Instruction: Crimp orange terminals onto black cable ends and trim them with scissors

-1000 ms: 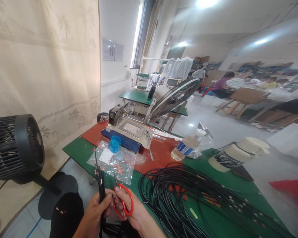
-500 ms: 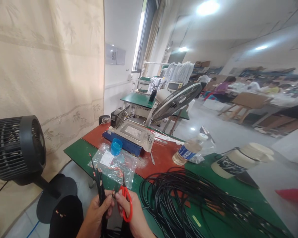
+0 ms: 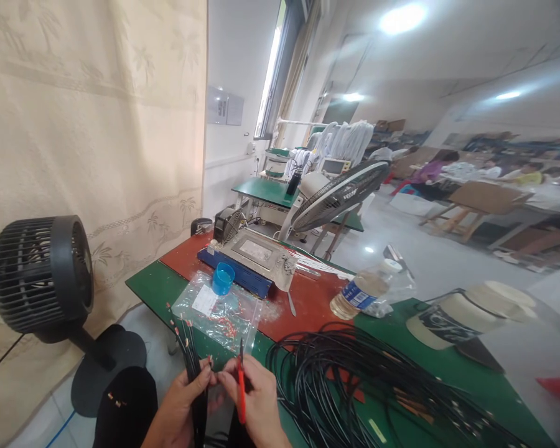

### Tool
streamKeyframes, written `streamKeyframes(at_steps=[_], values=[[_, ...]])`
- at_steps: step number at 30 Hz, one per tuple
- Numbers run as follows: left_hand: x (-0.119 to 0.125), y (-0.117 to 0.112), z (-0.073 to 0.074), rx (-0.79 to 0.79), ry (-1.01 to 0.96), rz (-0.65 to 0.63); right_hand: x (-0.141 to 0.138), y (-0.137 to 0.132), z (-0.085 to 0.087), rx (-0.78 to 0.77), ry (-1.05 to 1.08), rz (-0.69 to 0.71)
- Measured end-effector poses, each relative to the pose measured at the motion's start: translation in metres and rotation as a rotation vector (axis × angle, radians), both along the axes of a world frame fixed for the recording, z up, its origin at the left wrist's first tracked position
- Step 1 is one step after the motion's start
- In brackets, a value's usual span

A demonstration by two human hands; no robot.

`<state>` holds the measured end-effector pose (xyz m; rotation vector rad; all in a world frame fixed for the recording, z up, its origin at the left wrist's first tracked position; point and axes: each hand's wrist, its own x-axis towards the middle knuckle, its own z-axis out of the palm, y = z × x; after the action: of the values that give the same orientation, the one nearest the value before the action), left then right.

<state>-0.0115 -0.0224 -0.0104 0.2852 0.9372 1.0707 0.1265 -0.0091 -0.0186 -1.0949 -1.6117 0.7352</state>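
Observation:
A bundle of black cables (image 3: pixel 190 351) with stripped, coppery ends stands upright in my left hand (image 3: pixel 186 398), whose fingers wrap round it. Between that thumb and finger, one cable end (image 3: pixel 210 359) sticks up. Red-handled scissors (image 3: pixel 241 386) lie in my right hand (image 3: pixel 259 395), blades pointing up and away. The thumb and forefinger of that hand pinch close to the cable end; whether they touch it I cannot tell. Just beyond both hands, a clear plastic bag (image 3: pixel 200 325) with small red bits on it lies on the green table (image 3: pixel 144 283).
A large coil of black cables (image 3: pixel 317 379) lies to the right. Behind the bag stand a blue cup (image 3: pixel 223 278) and a blue-and-grey machine (image 3: pixel 252 255). A bottle (image 3: pixel 359 292) and a beige jug (image 3: pixel 448 317) stand at the right, a black fan (image 3: pixel 37 274) at the left.
My right hand has drawn slightly right, away from the left, and turned so the scissors' handles show edge-on. The left hand still grips the bundle. The whole view has shifted slightly.

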Motion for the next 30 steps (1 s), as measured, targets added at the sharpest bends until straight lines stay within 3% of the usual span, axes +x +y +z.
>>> streamKeyframes(at_steps=[3, 5, 10, 14, 19, 21, 23, 27, 30], values=[[-0.002, 0.001, 0.0, -0.114, -0.126, 0.028, 0.008, -0.001, 0.0, 0.478, -0.309, 0.01], [-0.002, 0.002, 0.0, -0.171, -0.123, 0.037, 0.01, -0.002, 0.0, 0.666, -0.499, 0.034], [-0.001, 0.003, 0.001, -0.244, -0.197, 0.118, 0.009, -0.003, 0.007, 0.798, -0.708, 0.192], [0.0, 0.005, 0.001, -0.271, -0.223, 0.17, 0.006, -0.001, 0.013, 0.838, -0.757, 0.218], [0.003, 0.005, -0.001, -0.247, -0.272, 0.136, 0.005, 0.007, 0.014, 0.928, -0.771, 0.277], [0.0, 0.004, -0.005, -0.212, -0.252, 0.125, 0.008, 0.017, 0.015, 0.925, -0.725, 0.241], [-0.008, 0.003, -0.012, -0.214, -0.158, 0.186, 0.012, 0.033, 0.018, 0.857, -0.598, 0.11], [-0.039, -0.003, -0.034, -0.105, 0.002, 0.236, 0.023, 0.081, 0.032, 0.387, -0.241, -0.251], [-0.061, -0.013, -0.051, -0.032, 0.002, 0.261, 0.025, 0.117, 0.038, 0.107, -0.098, -0.392]])
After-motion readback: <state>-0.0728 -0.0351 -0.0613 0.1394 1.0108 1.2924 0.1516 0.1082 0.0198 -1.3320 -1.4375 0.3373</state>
